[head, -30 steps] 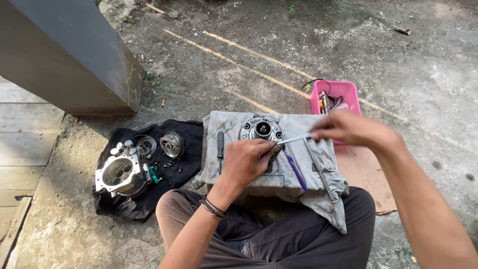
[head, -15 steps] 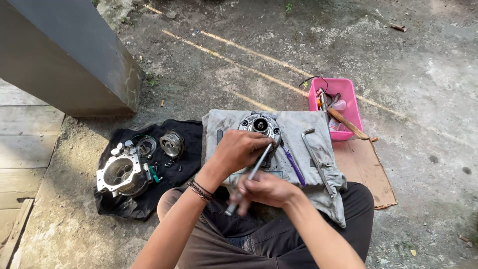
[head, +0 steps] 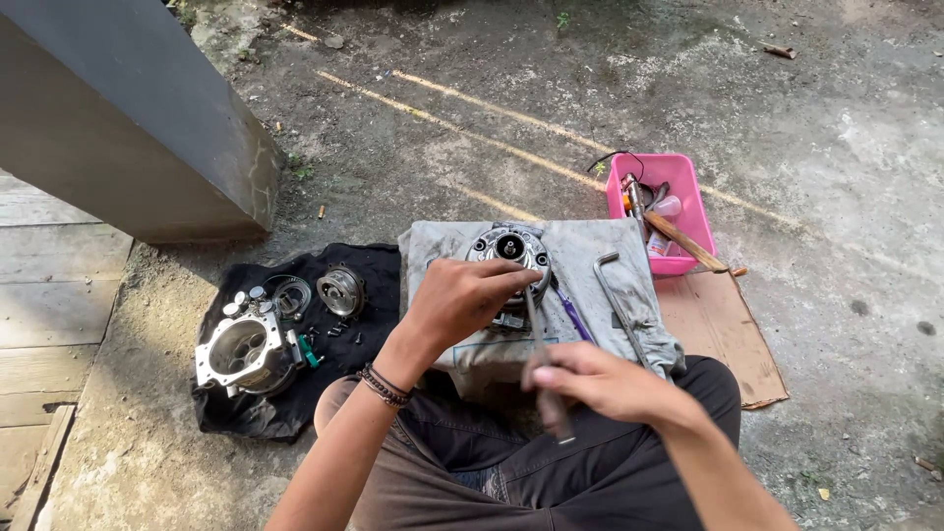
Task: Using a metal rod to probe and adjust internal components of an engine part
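My right hand (head: 605,383) is closed around the handle of a thin metal tool (head: 546,359) whose tip runs up to the round metal housing (head: 509,254), while my left hand (head: 462,300) lies curled over that housing's near side, steadying it. If I lean too hard the tip could skid off and jab my left fingers, or roll the housing off the grey cloth (head: 629,265) toward its far edge. The housing is silvery, grimy, with a dark centre hole, sitting at the cloth's far middle.

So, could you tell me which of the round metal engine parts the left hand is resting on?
The left hand rests on the round metal part on the grey cloth; the others lie untouched on the black cloth.
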